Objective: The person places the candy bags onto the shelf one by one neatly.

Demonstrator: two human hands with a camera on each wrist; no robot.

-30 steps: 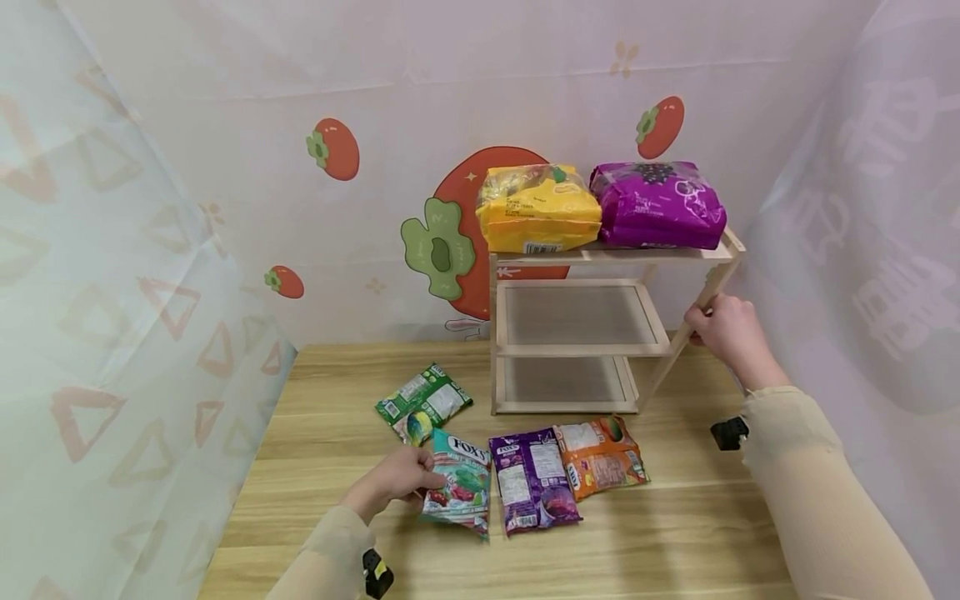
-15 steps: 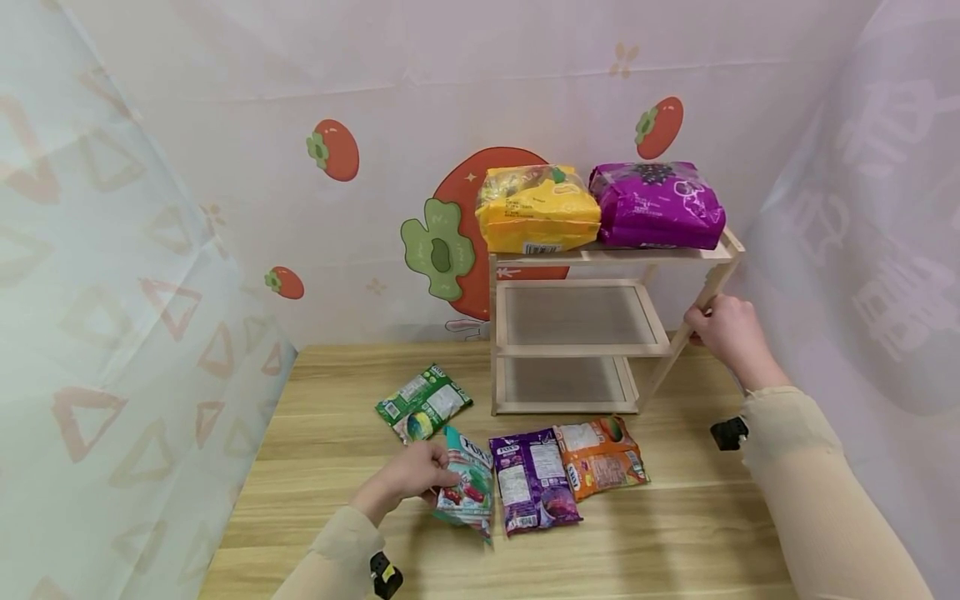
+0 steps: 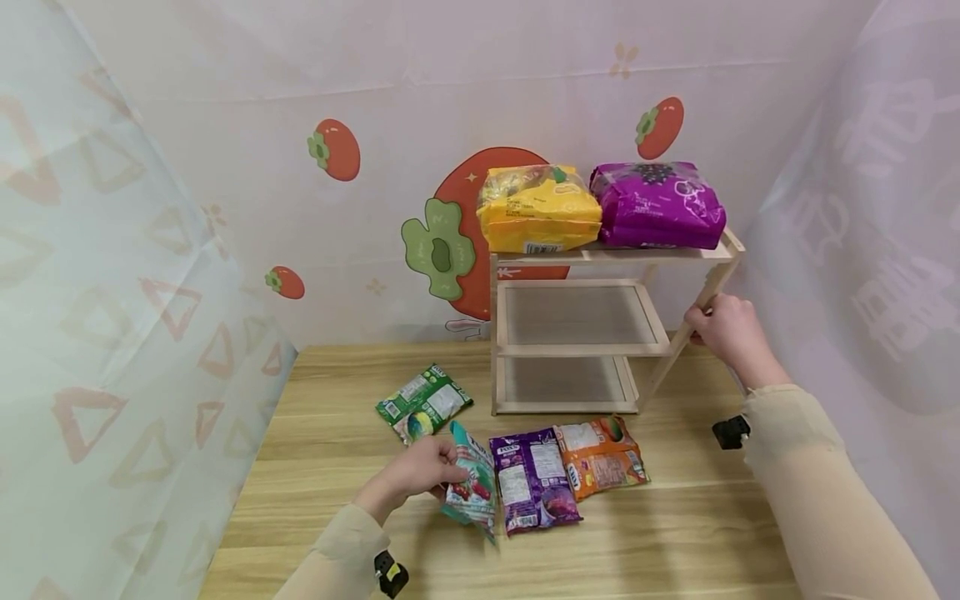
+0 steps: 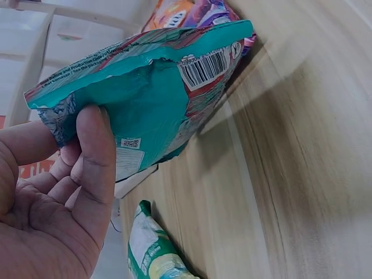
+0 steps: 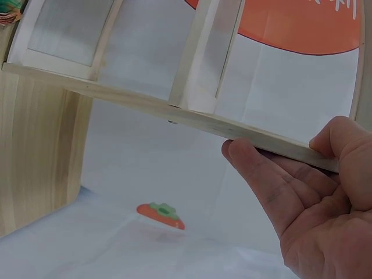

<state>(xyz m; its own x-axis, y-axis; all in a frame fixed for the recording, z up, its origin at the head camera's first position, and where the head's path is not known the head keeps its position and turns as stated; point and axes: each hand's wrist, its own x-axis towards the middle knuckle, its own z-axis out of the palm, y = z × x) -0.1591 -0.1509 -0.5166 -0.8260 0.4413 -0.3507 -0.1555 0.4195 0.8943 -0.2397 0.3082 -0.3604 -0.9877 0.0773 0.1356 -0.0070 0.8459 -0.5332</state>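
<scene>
Teal candy bag (image 3: 477, 492): I see it tilted, front-left of the wooden rack (image 3: 581, 351), one edge pinched between my left hand's (image 3: 422, 468) thumb and fingers. I'd want that pinch firm, clear of the purple bag (image 3: 536, 483) before the rack. My right hand (image 3: 731, 337) grips the rack's right front upright; steady, unforced pressure suits it.

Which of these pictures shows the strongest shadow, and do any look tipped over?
Left wrist view: the strongest, a broad dark streak on the table beside the teal bag, and the scene looks tipped; head view: fainter, softer shadows, upright; right wrist view: tipped too, the shelf post slanting across.
</scene>
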